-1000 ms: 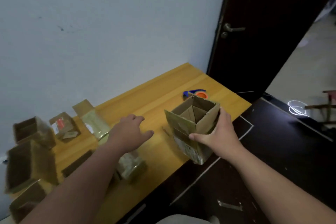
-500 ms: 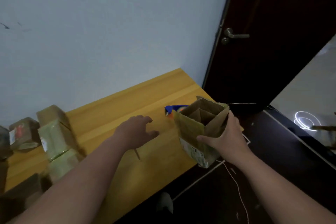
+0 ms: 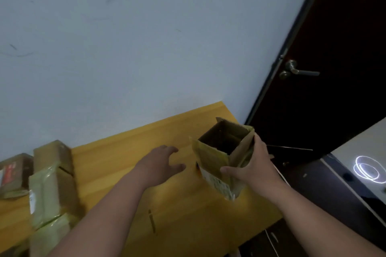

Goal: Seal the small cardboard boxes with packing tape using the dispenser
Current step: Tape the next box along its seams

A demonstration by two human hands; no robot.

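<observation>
Near the right end of the yellow wooden counter (image 3: 129,152), the small open-topped brown cardboard box (image 3: 217,158) stands upright and a little tilted, its flaps raised and its inside dark; whether its base touches the counter or hangs just above the edge cannot be told; the right hand (image 3: 253,170) grips its near right corner, thumb on the front face and fingers wrapped round the side wall; the left hand (image 3: 161,161) hovers just beside the box over the counter, fingers loosely spread and holding nothing.

By its look the box is light and apparently empty, thin-walled, and likely to cave if squeezed at mid-panel; the corners and folded edges are the stiff places, so a hold there, as now, seems soundest; the printed label low on the front face may be slicker than bare board; the upright flaps will need folding flat and pressing down before tape can bridge the seam.

No tape dispenser shows, possibly hidden behind the box; a thin brown strip (image 3: 152,223) lies on the counter near the front edge; at the left end a cluster of cardboard boxes wrapped in greenish tape (image 3: 50,190) stands well apart; a dark door with a metal lever handle (image 3: 298,71) stands behind the counter's right end; nothing lies between the left hand and the box.
</observation>
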